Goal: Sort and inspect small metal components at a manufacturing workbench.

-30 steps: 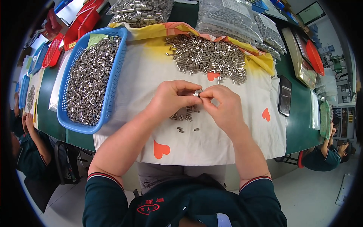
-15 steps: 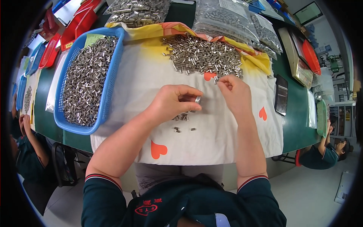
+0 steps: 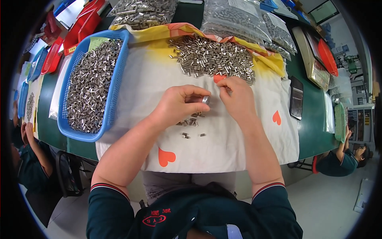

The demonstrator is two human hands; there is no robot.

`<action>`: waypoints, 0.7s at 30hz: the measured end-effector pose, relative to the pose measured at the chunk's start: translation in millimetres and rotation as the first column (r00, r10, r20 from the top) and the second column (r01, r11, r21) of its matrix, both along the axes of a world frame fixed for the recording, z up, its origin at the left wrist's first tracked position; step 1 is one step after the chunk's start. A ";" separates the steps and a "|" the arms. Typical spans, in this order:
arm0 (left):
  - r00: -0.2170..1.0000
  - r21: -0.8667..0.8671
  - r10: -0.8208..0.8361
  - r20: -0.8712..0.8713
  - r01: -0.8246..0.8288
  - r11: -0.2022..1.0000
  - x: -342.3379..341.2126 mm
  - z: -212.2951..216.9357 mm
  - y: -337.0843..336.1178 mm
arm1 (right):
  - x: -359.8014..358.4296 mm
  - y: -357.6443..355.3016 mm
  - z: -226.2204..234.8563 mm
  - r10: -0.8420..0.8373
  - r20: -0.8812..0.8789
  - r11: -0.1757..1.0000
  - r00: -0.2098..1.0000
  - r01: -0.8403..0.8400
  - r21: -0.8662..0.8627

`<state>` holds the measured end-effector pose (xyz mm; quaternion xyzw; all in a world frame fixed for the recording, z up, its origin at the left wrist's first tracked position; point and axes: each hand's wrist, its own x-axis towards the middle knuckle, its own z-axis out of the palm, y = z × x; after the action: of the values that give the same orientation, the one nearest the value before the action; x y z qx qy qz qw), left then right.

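Note:
My left hand (image 3: 175,102) is closed on a round, silvery metal piece (image 3: 205,99), gripped between thumb and fingers above the white cloth. Close by on the right, my right hand (image 3: 240,98) has thumb and forefinger pinched together. Whatever sits in that pinch is too small or hidden to make out. Beyond the right hand spreads a heap of small metal cylinders (image 3: 215,57). Partly covered by my left hand, a smaller group of cylinders (image 3: 190,122) lies on the cloth. Nearer me are a few loose cylinders (image 3: 186,136).
A blue plastic basket (image 3: 124,53) full of metal cylinders stands left. Clear bags of metal parts (image 3: 234,20) line the back. A dark phone (image 3: 296,98) rests right of the white cloth (image 3: 223,151). Other people work at both sides.
My right hand has moved left, away from the heap's near edge and closer to my left hand. My left hand has shifted slightly left, turning the round metal piece more into view.

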<state>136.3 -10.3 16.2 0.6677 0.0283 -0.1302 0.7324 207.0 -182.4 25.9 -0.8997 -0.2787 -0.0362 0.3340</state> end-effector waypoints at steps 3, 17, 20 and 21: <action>0.999 -0.065 0.032 0.005 -0.032 0.997 0.9 0.0 2.1 | -6.4 -4.4 8.2 0.152 -0.322 0.956 0.934 -0.057 0.287; 0.992 -0.027 0.091 0.083 -0.090 0.996 -0.3 -6.6 1.7 | -29.9 8.1 18.1 0.185 -0.104 0.958 0.977 -0.155 0.242; 0.996 0.162 0.054 0.077 -0.066 0.985 -0.5 -3.0 0.6 | -30.1 5.5 16.3 0.208 -0.060 0.966 0.976 -0.195 0.171; 0.995 0.132 0.065 0.070 -0.074 0.989 -0.9 -4.6 1.1 | -31.4 6.3 17.0 0.198 -0.053 0.968 0.979 -0.186 0.170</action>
<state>135.4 -9.2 11.6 0.7180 0.0362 -0.0806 0.6904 175.6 -176.0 42.9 -0.8387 -0.3487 0.0048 0.4182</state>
